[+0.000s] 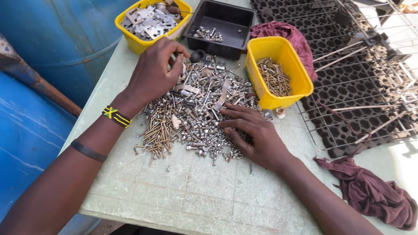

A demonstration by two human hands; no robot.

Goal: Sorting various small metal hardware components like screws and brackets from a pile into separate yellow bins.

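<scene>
Left hand (153,75) pinching small part, upper centre of fastener pile (194,108); right hand (255,134) spread flat, empty, on pile. Risk: screws rolling off bench (202,192), sharp tips pricking fingers.

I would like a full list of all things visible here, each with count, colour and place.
hardware pile: one, silver and brass, table centre
table: one, pale green
yellow tubs: two, back left holds plates, right holds screws
black tray: one, back centre
maroon cloths: two, right and behind tub
wire rack: one, right
blue barrels: two, left
left hand: over pile, wristbands
right hand: on pile
</scene>
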